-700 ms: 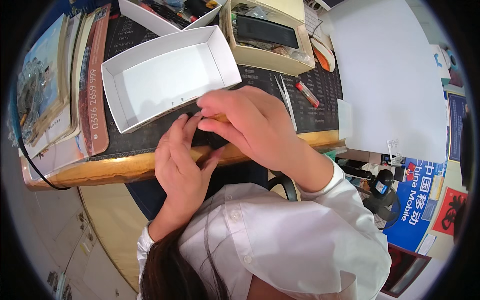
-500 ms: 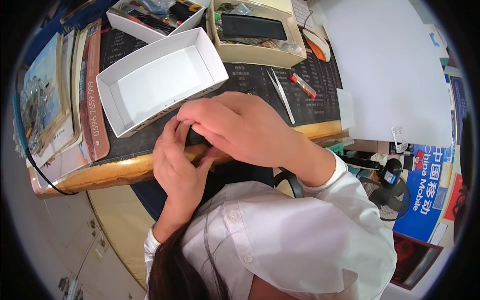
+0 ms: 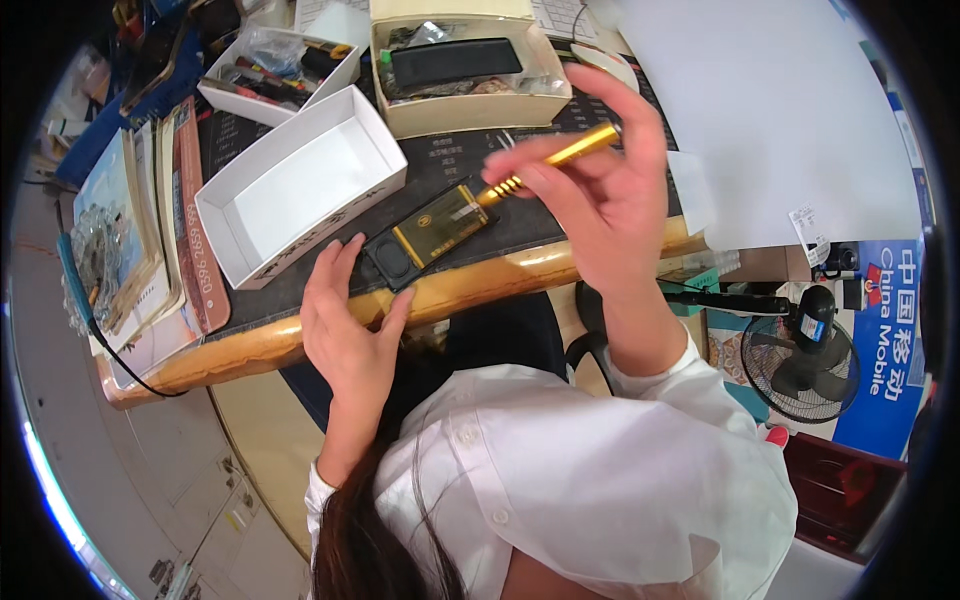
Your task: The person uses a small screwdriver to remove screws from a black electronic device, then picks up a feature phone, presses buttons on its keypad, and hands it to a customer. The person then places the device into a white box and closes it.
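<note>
An opened phone [image 3: 440,232] lies on the dark desk mat near the wooden edge, its yellow-and-black inner face up and a round part at its left end. My left hand [image 3: 345,325] holds that end between thumb and fingers. A gold screwdriver [image 3: 575,150] slants in my right hand [image 3: 610,190], gripped between thumb and fingers. Its lower end is over the phone's right end; whether the tip touches a screw is too small to tell.
Behind the phone stands a white box [image 3: 215,215]. Farther back are a white tray of tools [image 3: 230,105] and a beige box [image 3: 480,116] holding a black panel [image 3: 455,63]. Books [image 3: 195,230] are stacked left. Tweezers [image 3: 507,140] show partly behind my right hand. A fan [image 3: 800,370] stands at right.
My hands, which were close together over the desk edge, have parted. The right has moved up and right, showing the screwdriver and the phone that were hidden. The whole view has shifted slightly.
</note>
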`<action>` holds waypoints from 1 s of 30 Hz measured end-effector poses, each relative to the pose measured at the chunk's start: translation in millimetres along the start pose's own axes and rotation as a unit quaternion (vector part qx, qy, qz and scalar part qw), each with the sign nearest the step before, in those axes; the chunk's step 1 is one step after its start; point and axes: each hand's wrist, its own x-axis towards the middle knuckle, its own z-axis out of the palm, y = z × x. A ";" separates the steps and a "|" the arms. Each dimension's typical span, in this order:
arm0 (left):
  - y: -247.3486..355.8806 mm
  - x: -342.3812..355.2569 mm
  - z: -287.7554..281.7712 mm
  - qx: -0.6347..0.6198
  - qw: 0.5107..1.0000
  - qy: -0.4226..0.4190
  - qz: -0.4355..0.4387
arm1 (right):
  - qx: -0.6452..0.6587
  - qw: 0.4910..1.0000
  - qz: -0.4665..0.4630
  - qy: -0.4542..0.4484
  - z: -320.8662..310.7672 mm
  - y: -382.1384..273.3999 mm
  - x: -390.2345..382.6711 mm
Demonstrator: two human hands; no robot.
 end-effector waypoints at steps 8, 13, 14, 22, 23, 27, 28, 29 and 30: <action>10.2 7.6 -0.6 -0.019 0.999 -0.028 0.014 | -0.113 0.990 -0.044 -0.078 -17.4 23.3 -47.3; 8.9 7.9 1.9 -0.018 0.999 -0.038 0.021 | -0.116 0.986 -0.091 -0.072 -7.4 37.2 -45.2; 8.0 7.7 1.8 -0.024 0.999 -0.039 0.020 | -0.101 0.988 -0.094 -0.064 -6.1 39.7 -44.4; 7.0 4.0 4.0 -0.070 0.998 -0.007 0.007 | -0.078 0.989 -0.104 -0.071 -10.4 46.5 -43.4; 6.8 3.7 4.3 -0.069 0.998 -0.004 0.013 | -0.073 0.989 -0.103 -0.072 -10.7 46.6 -43.2; 5.8 1.3 4.9 -0.068 0.997 0.003 0.024 | -0.055 0.990 -0.106 -0.074 -11.4 47.1 -41.1; 5.8 0.8 5.0 -0.068 0.997 0.002 0.026 | -0.049 0.990 -0.108 -0.073 -12.2 47.1 -40.4; 5.4 0.7 4.3 -0.072 0.997 -0.010 0.022 | -0.059 0.989 -0.111 -0.075 -13.6 46.9 -39.4; 5.6 0.8 4.1 -0.070 0.997 -0.010 0.020 | -0.066 0.988 -0.114 -0.075 -15.3 46.4 -38.3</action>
